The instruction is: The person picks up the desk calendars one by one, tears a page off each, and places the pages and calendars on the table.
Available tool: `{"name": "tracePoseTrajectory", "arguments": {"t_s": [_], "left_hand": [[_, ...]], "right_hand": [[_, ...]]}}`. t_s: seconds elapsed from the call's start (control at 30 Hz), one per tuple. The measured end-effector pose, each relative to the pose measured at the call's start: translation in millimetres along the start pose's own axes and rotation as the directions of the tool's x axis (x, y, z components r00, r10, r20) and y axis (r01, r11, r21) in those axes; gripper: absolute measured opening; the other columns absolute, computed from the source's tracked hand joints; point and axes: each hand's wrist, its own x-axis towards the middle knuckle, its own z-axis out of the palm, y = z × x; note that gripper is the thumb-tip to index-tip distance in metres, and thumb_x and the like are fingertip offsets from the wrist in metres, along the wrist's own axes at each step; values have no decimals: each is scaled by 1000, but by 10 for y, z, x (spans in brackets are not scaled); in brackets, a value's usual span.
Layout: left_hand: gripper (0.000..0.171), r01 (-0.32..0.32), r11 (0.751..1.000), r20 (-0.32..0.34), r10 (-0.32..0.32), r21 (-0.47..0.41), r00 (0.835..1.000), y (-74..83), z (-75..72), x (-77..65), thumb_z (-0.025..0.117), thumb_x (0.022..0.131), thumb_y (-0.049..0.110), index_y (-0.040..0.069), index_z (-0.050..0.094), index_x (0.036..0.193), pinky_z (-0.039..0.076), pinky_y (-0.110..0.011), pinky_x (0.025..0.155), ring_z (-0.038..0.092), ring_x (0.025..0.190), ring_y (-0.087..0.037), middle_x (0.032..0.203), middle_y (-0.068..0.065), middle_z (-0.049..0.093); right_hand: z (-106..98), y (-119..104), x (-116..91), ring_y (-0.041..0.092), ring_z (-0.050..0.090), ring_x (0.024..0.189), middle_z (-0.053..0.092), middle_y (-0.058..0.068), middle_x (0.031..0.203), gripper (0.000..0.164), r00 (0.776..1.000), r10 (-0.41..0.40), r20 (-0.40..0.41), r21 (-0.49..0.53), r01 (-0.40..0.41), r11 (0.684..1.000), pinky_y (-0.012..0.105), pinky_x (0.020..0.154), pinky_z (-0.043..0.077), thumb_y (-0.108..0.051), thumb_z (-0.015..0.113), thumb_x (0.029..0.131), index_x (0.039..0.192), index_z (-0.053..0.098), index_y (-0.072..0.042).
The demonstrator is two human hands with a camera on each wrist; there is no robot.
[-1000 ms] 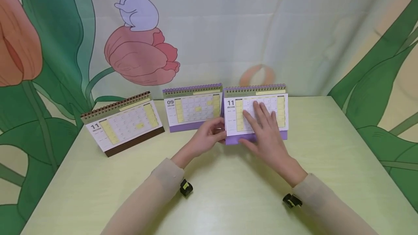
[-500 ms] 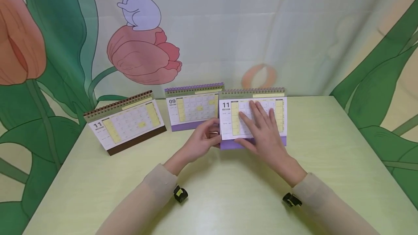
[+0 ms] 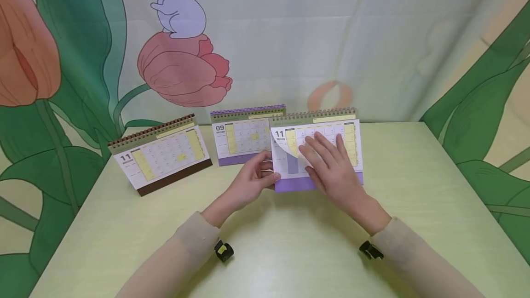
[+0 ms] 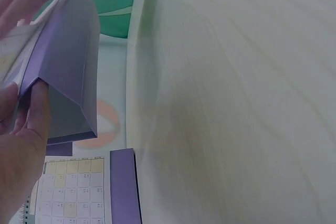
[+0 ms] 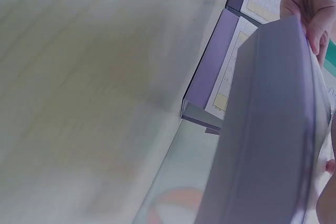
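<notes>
A purple desk calendar (image 3: 296, 184) with a spiral top is held raised off the table, its grey-lilac stand showing in the right wrist view. My left hand (image 3: 248, 184) grips its lower left side, thumb in front and fingers inside the stand. Extended fingers of my right hand (image 3: 334, 169) rest on the page marked 11 (image 3: 279, 134). That page's lower left corner bends up towards the fingers, and part of another page shows beneath. Whether the right thumb lies under the page is hidden.
Just behind stands a second purple calendar (image 3: 236, 159) showing 09. A brown-based calendar (image 3: 175, 178) showing 11 stands at the left of the pale table (image 3: 290, 261). A printed curtain (image 3: 265, 36) hangs behind the table.
The held calendar has shifted left and slightly nearer, now overlapping the 09 calendar. The right hand's fingers have drawn closer together, and the page's left corner has curled up.
</notes>
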Motion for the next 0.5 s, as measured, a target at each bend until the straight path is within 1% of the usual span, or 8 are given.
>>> {"name": "tracePoseTrajectory", "arguments": {"t_s": [0.07, 0.13, 0.2, 0.23, 0.3, 0.33, 0.43, 0.5], "left_hand": [[38, -3, 1000, 2, 3, -10, 1000, 19, 10, -14, 54, 99, -12, -6, 48, 137, 61, -45, 79, 71, 102, -31, 122, -27, 65], [37, -7, 1000, 3, 7, -15, 1000, 30, 15, -27, 53, 100, -12, -5, 48, 136, 61, -43, 78, 71, 102, -31, 122, -26, 66], [37, -8, 1000, 5, 8, -20, 1000, 40, 20, -40, 52, 100, -12, -4, 48, 136, 61, -43, 78, 71, 103, -31, 122, -25, 66], [38, -8, 1000, 4, 8, -22, 1000, 43, 23, -45, 53, 100, -12, -4, 48, 137, 61, -43, 79, 71, 104, -32, 123, -25, 66], [40, -6, 1000, -4, 6, -20, 1000, 41, 29, -54, 54, 100, -12, -3, 48, 138, 61, -43, 79, 70, 105, -31, 124, -25, 66], [41, -6, 1000, -8, 6, -20, 1000, 41, 32, -60, 54, 100, -12, -2, 48, 139, 61, -43, 79, 70, 105, -31, 124, -25, 66], [41, -10, 1000, -20, 9, -24, 1000, 32, 39, -69, 54, 99, -12, -3, 48, 139, 61, -42, 79, 71, 105, -30, 123, -25, 66], [40, -14, 999, -25, 14, -28, 1000, 33, 45, -75, 54, 99, -13, -3, 48, 137, 61, -41, 78, 71, 104, -29, 123, -26, 66]], "right_hand": [[-12, -8, 10, 41, 41, 142, 51, 21, 149, 41, 1000, -16, 21, -24, 16, 1000, 72, 115, 16, -17, 53, 105, 145, 52, -7], [-30, -15, 14, 41, 39, 143, 49, 21, 150, 49, 999, -16, 38, -30, 17, 999, 72, 115, 14, -7, 63, 95, 144, 54, -6], [-49, -19, 13, 39, 38, 145, 49, 21, 151, 59, 999, -2, 50, -24, 3, 1000, 70, 117, 14, 0, 71, 87, 143, 56, -6], [-55, -20, 11, 38, 37, 145, 48, 20, 152, 59, 998, 9, 55, -22, -8, 1000, 68, 118, 13, 0, 72, 87, 143, 56, -6], [-59, -17, 3, 36, 38, 146, 49, 18, 152, 57, 999, 17, 49, -11, -17, 1000, 66, 118, 14, -3, 73, 89, 143, 58, -8], [-57, -14, 0, 35, 38, 146, 50, 17, 152, 52, 999, 18, 46, -8, -17, 1000, 65, 119, 15, -7, 71, 93, 143, 58, -8], [-44, -6, -5, 34, 38, 146, 50, 16, 153, 40, 1000, 3, 30, -3, -3, 1000, 65, 119, 16, -21, 56, 107, 144, 58, -9], [-34, -5, -3, 34, 39, 145, 51, 16, 152, 40, 1000, -11, 9, -8, 11, 1000, 65, 119, 17, -27, 45, 111, 144, 58, -8]]}}
